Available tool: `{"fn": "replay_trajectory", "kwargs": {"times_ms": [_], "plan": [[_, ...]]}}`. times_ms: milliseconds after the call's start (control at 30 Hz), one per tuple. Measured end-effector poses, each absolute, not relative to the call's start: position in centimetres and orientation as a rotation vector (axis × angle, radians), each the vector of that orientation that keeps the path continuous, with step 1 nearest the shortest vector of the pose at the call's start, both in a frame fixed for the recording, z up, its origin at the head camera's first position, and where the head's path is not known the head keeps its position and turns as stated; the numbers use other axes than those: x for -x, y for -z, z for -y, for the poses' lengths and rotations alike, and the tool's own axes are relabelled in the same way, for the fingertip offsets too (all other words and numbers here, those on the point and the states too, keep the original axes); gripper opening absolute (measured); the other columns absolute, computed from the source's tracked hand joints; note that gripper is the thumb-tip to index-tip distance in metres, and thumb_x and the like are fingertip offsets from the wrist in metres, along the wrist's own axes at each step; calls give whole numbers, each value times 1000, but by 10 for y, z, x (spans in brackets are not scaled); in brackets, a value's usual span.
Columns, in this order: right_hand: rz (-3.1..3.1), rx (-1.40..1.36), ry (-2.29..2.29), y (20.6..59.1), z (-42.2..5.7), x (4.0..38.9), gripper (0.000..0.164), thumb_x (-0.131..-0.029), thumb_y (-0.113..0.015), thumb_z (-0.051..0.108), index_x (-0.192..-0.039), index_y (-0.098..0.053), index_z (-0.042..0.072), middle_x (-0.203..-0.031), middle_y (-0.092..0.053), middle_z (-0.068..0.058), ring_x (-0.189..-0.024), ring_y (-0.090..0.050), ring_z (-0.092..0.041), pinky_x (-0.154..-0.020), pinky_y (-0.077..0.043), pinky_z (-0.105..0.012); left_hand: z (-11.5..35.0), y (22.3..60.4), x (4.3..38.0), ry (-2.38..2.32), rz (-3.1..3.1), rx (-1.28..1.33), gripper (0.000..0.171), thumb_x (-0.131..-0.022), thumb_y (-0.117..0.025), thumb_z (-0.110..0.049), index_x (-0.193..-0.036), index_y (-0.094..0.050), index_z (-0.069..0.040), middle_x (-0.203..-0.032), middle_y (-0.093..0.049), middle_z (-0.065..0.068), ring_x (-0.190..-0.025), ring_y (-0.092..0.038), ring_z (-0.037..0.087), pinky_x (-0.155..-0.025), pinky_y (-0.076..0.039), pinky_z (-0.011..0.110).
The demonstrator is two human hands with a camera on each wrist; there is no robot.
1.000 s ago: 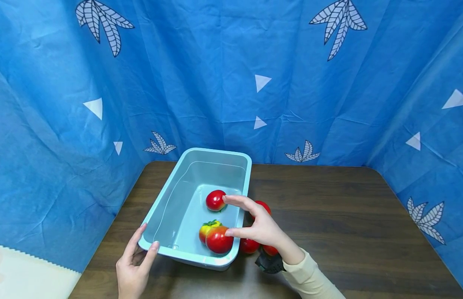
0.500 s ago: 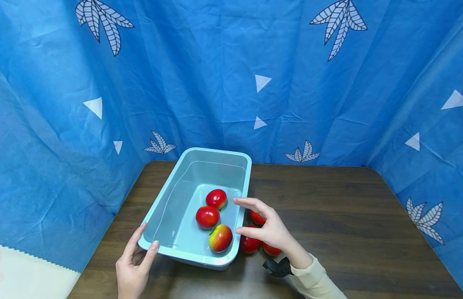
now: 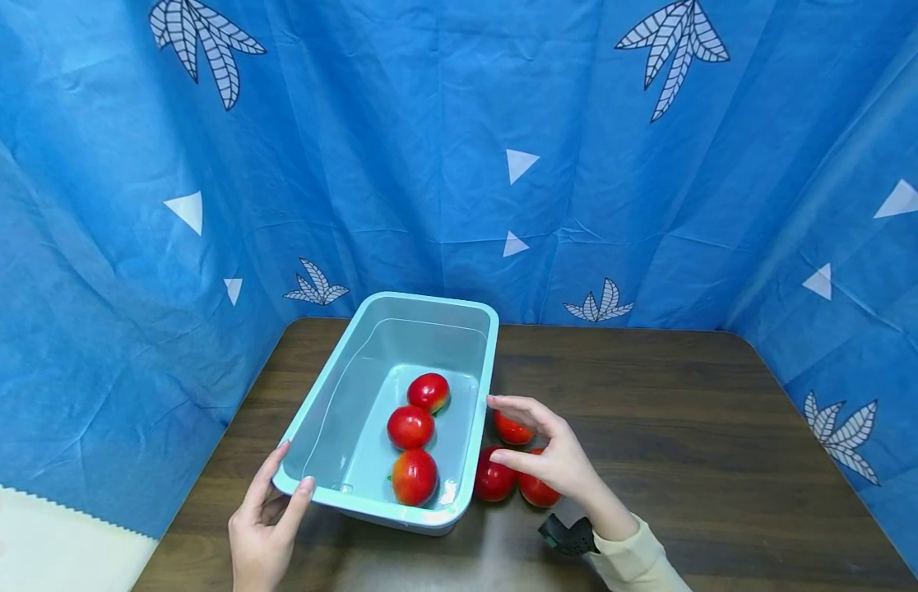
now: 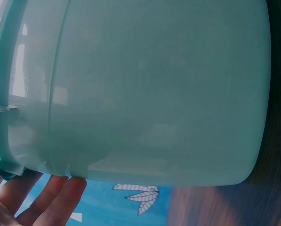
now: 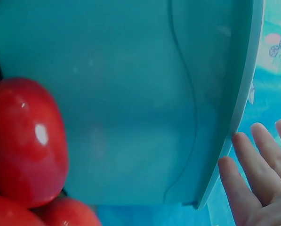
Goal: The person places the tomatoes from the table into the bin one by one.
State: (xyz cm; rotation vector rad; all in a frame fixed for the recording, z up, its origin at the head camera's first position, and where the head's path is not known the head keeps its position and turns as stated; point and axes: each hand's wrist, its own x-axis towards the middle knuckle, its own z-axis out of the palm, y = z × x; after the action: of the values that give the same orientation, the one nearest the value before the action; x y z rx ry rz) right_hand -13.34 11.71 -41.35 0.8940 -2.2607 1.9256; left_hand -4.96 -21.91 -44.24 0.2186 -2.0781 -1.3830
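Note:
A light blue plastic box stands on the dark wooden table. My left hand holds its near left corner, thumb at the front rim and fingers along the outer side. Three glossy red fruits, tomato-like with some yellow, lie in a row inside: a far one, a middle one and a near one. Just outside the right rim, my right hand hovers with fingers and thumb spread apart, nothing between them. Beneath it sit more red fruits, partly covered by the hand; the right wrist view shows several.
Blue cloth printed with leaves and triangles hangs behind the table and at both sides. Wooden tabletop stretches to the right of the box. A pale cloth shows at lower left, and a black strap is on my right wrist.
My right hand has withdrawn rightward from over the box to outside its rim. The near fruit has rolled leftward into line with the others. My left hand stays put.

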Motion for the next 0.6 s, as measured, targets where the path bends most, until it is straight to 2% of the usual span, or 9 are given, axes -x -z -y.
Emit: {"fn": "replay_trajectory", "kwargs": {"times_ms": [167,400,600], "plan": [[2292,-842,-1899,421,-124,134,63,-78,-74,1,-134,-48,10,-134,-52,-5,-119,-52,-20,-95,-44,-39,220,444,49,1366,2073,-208,57,-76,-71,9,-129,-58,-8,-109,-61,-12,-88,-62,-2,-66,-49,11],[2340,-771,-1894,432,-133,133,60,-78,-74,4,-132,-51,14,-133,-53,-3,-118,-52,-29,-93,-45,-34,220,444,49,1370,2073,-212,57,-76,-71,9,-129,-58,-8,-110,-60,-13,-88,-62,-1,-66,-49,11],[2413,-682,-1883,422,-135,125,56,-78,-74,2,-128,-51,3,-128,-55,-15,-116,-50,-40,-90,-46,-29,219,445,49,1381,2065,-202,57,-77,-71,10,-130,-57,-8,-109,-61,-12,-89,-63,0,-66,-49,12]]}}
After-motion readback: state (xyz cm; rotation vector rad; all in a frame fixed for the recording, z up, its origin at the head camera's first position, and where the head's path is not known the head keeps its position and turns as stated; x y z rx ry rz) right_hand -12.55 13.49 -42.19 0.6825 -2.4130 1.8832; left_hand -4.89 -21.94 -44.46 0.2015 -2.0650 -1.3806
